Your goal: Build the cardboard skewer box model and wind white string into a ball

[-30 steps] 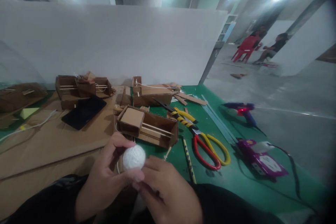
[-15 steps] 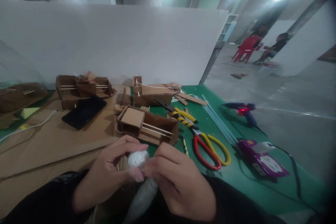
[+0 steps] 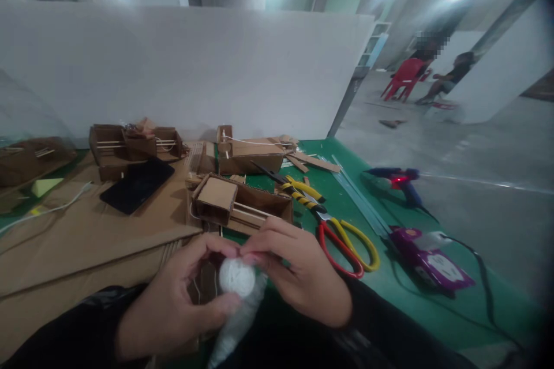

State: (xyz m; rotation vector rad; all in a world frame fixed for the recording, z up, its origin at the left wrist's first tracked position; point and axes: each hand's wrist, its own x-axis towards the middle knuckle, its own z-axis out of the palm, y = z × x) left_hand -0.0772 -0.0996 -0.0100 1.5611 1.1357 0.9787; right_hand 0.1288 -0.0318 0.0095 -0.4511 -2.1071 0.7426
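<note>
A small ball of white string [image 3: 236, 278] is between my hands near the bottom centre. My left hand [image 3: 173, 294] holds it, thumb below and fingers above. At its top right, the fingertips of my right hand [image 3: 298, 268] are pinched together; what lies between them is too small to make out. Whitish, see-through material [image 3: 236, 326] hangs below the ball. Just beyond my hands is an open cardboard box [image 3: 264, 204] with thin sticks across it. Scissors with red and yellow handles [image 3: 341, 248] lie right of my right hand.
Pliers [image 3: 303, 193], a glue gun [image 3: 398, 179], a purple power strip [image 3: 428, 259] and clear sticks [image 3: 357, 196] lie on the green table [image 3: 467, 323]. A black phone [image 3: 137, 184] rests on cardboard at the left. More cardboard boxes [image 3: 136, 144] stand behind. People sit far back right.
My right hand has moved up to the ball's top right, its fingers now pinched there. The ball is lower and seen more fully between my hands.
</note>
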